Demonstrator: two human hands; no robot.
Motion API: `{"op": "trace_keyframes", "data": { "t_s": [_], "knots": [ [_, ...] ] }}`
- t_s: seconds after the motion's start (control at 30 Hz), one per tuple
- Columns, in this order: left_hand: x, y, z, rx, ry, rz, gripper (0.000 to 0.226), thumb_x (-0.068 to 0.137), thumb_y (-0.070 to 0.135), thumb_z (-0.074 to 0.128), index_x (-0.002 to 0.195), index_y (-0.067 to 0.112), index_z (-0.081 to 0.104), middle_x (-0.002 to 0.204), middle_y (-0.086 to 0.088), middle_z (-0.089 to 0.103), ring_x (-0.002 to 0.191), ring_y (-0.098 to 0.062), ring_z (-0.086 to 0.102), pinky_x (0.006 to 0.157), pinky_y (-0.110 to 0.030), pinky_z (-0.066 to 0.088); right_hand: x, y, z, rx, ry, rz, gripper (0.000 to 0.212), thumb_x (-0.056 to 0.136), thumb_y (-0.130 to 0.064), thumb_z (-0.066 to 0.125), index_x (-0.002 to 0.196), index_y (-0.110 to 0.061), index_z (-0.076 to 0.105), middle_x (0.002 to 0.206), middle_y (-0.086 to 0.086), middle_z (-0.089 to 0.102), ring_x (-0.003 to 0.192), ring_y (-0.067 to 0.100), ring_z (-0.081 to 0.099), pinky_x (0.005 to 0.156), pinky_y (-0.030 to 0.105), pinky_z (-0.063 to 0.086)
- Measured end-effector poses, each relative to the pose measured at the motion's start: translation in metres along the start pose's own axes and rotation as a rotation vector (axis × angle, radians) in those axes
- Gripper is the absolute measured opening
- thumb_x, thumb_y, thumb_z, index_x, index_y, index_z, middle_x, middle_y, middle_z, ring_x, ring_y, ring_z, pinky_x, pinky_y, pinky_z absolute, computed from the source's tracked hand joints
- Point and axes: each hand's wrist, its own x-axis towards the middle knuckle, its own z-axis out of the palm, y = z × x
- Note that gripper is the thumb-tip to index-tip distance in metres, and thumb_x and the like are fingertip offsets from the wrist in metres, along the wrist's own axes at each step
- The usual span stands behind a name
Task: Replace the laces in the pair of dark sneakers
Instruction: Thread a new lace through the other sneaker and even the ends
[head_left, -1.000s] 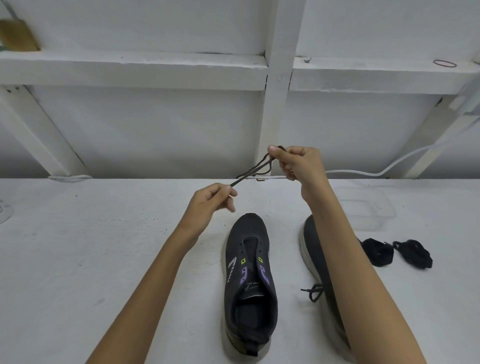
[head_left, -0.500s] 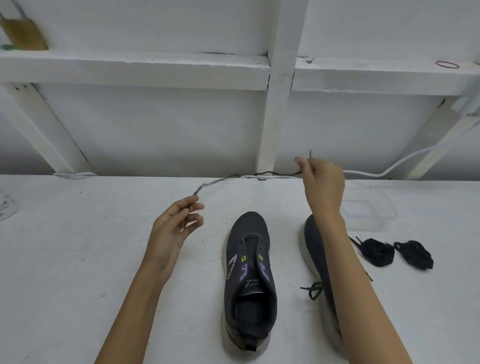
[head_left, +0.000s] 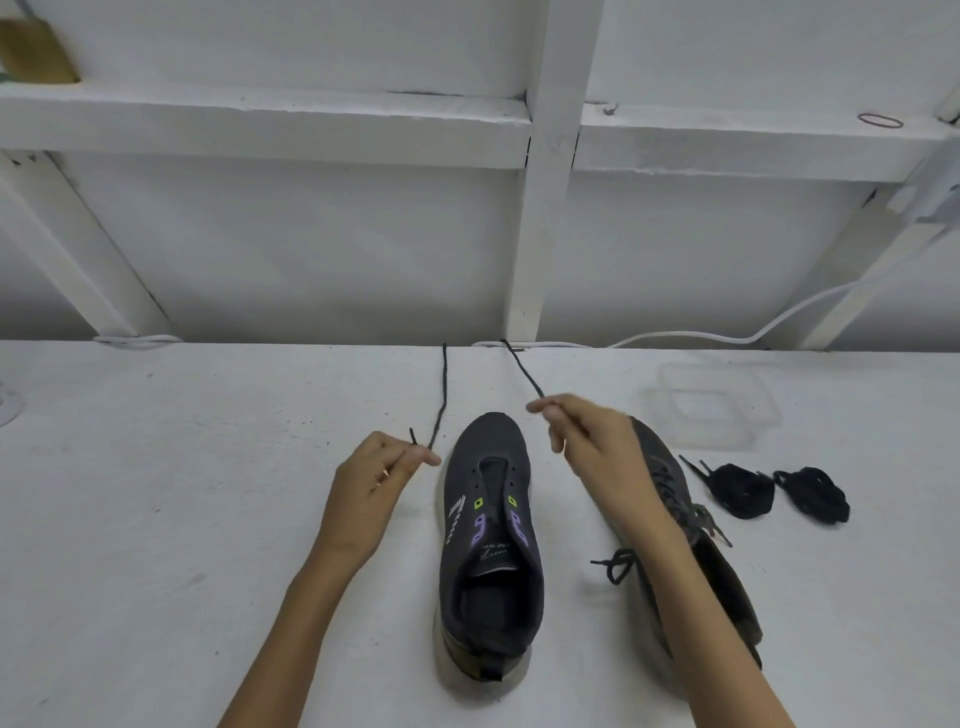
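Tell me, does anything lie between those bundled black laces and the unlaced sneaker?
Yes. The still-laced sneaker lies between the black lace bundles and the unlaced sneaker, with the right forearm above it. The left hand and right hand each pinch the dark grey lace.

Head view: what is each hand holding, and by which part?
Both pinch one dark lace: the left hand just below one tip, the right hand on its other strand, whose tip is hidden.

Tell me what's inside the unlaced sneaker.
Inside the unlaced sneaker only its dark lining and the tongue show; no lace runs through the eyelets. The toe end is covered by the upper, so anything there cannot be seen.
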Motion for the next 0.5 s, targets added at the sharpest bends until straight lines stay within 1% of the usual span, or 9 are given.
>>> {"op": "trace_keyframes", "data": {
  "t_s": [0.07, 0.1, 0.17, 0.2, 0.27, 0.33, 0.4, 0.43, 0.5],
  "knots": [
    [-0.003, -0.006, 0.005, 0.043, -0.019, 0.015, 0.026, 0.098, 0.029, 0.053, 0.082, 0.029, 0.073, 0.095, 0.007, 0.057, 0.092, -0.006, 0.057, 0.075, -0.009, 0.039, -0.009, 0.011, 0.008, -0.219, -0.091, 0.02, 0.025, 0.1, -0.019, 0.051, 0.114, -0.025, 0.071, 0.064, -0.013, 0.056, 0.057, 0.002, 0.05, 0.059, 0.021, 0.037],
    [-0.004, -0.007, 0.007, 0.024, -0.033, 0.019, 0.027, 0.099, 0.023, 0.052, 0.083, 0.027, 0.073, 0.097, 0.008, 0.06, 0.097, -0.005, 0.058, 0.079, -0.008, 0.039, -0.012, 0.014, 0.011, -0.29, -0.119, 0.041, 0.027, 0.1, -0.017, 0.051, 0.119, -0.025, 0.069, 0.068, -0.013, 0.058, 0.059, 0.0, 0.051, 0.061, 0.02, 0.039],
    [-0.004, -0.005, 0.012, -0.027, -0.089, 0.009, 0.023, 0.099, 0.017, 0.052, 0.093, 0.024, 0.073, 0.091, 0.009, 0.068, 0.095, -0.005, 0.063, 0.084, -0.01, 0.042, -0.017, 0.018, 0.015, -0.323, -0.139, 0.089, 0.029, 0.099, -0.015, 0.053, 0.122, -0.025, 0.067, 0.072, -0.013, 0.064, 0.058, -0.004, 0.052, 0.063, 0.021, 0.041],
    [-0.004, -0.004, 0.014, -0.046, -0.118, -0.004, 0.021, 0.098, 0.017, 0.053, 0.1, 0.023, 0.072, 0.086, 0.007, 0.07, 0.091, -0.006, 0.065, 0.084, -0.011, 0.043, -0.018, 0.019, 0.016, -0.313, -0.143, 0.108, 0.026, 0.098, -0.015, 0.054, 0.118, -0.027, 0.066, 0.073, -0.012, 0.067, 0.056, -0.005, 0.052, 0.063, 0.023, 0.041],
    [-0.004, -0.004, 0.018, -0.071, -0.134, -0.03, 0.019, 0.098, 0.018, 0.055, 0.107, 0.023, 0.071, 0.078, 0.003, 0.071, 0.086, -0.007, 0.067, 0.084, -0.013, 0.045, -0.02, 0.018, 0.02, -0.285, -0.142, 0.133, 0.011, 0.096, -0.018, 0.056, 0.1, -0.028, 0.058, 0.075, -0.012, 0.071, 0.055, -0.005, 0.053, 0.061, 0.026, 0.041],
    [-0.003, -0.004, 0.023, -0.068, -0.097, -0.04, 0.018, 0.098, 0.018, 0.055, 0.104, 0.023, 0.071, 0.071, 0.003, 0.068, 0.078, -0.009, 0.066, 0.081, -0.021, 0.049, -0.021, 0.017, 0.022, -0.295, -0.108, 0.133, 0.011, 0.093, -0.022, 0.061, 0.085, -0.027, 0.056, 0.076, -0.011, 0.071, 0.054, -0.001, 0.053, 0.062, 0.027, 0.043],
    [0.0, -0.003, 0.029, -0.028, -0.07, -0.034, 0.016, 0.098, 0.021, 0.055, 0.096, 0.023, 0.071, 0.066, 0.008, 0.064, 0.067, -0.008, 0.061, 0.074, -0.03, 0.049, -0.021, 0.016, 0.022, -0.324, -0.086, 0.134, 0.008, 0.089, -0.024, 0.067, 0.082, -0.024, 0.065, 0.077, -0.011, 0.071, 0.062, 0.002, 0.055, 0.067, 0.03, 0.048],
    [0.001, -0.001, 0.031, -0.007, -0.073, -0.029, 0.015, 0.097, 0.023, 0.056, 0.093, 0.023, 0.071, 0.068, 0.009, 0.065, 0.065, -0.008, 0.058, 0.071, -0.032, 0.048, -0.02, 0.016, 0.022, -0.332, -0.085, 0.132, 0.006, 0.088, -0.023, 0.069, 0.082, -0.022, 0.069, 0.077, -0.01, 0.071, 0.066, 0.003, 0.056, 0.07, 0.03, 0.05],
    [0.006, 0.003, 0.036, 0.026, -0.119, -0.024, 0.014, 0.095, 0.028, 0.059, 0.088, 0.024, 0.07, 0.07, 0.006, 0.065, 0.064, -0.013, 0.055, 0.068, -0.031, 0.047, -0.018, 0.015, 0.023, -0.332, -0.096, 0.118, 0.004, 0.087, -0.022, 0.07, 0.083, -0.021, 0.073, 0.079, -0.01, 0.072, 0.066, 0.001, 0.055, 0.071, 0.029, 0.05]
  ]
}}
